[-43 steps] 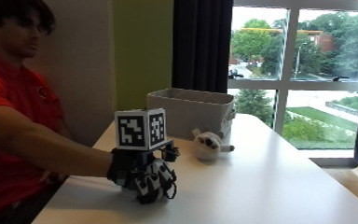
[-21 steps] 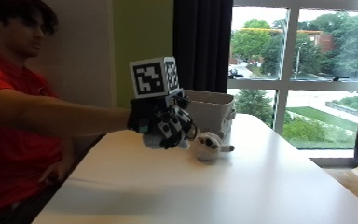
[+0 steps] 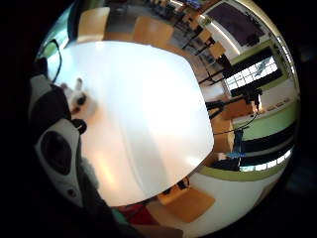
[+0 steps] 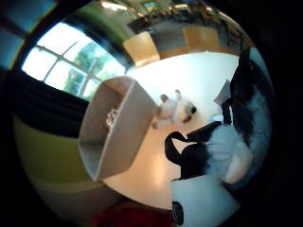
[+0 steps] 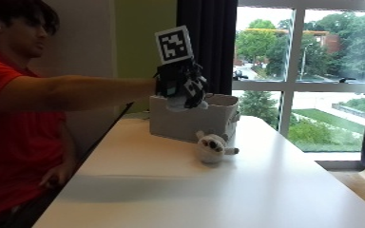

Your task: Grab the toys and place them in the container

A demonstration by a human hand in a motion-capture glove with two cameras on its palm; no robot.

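My gloved right hand point(image 5: 181, 84) is raised at arm's length and grips a fluffy grey-white toy point(image 5: 184, 103) with dark parts, which hangs just above the near left rim of the container point(image 5: 192, 124). The thumb side palm view shows the held toy point(image 4: 228, 152) close to the palm and the open grey box point(image 4: 124, 137) beside it, with a small pale thing point(image 4: 112, 118) inside. A second white plush toy point(image 5: 212, 147) with dark eyes lies on the table right in front of the box. That plush toy point(image 4: 176, 110) point(image 3: 79, 101) shows in both palm views.
The white table point(image 5: 201, 190) stretches bare toward the near edge and the right. A window and a dark curtain stand behind the box. Chairs point(image 3: 148, 30) stand past the table's far side. The person's bare hand point(image 5: 54, 175) hangs by the table's left edge.
My hand has risen from the tabletop with the fluffy toy and travelled away from the person, up to the container's rim. The white plush toy has stayed put.
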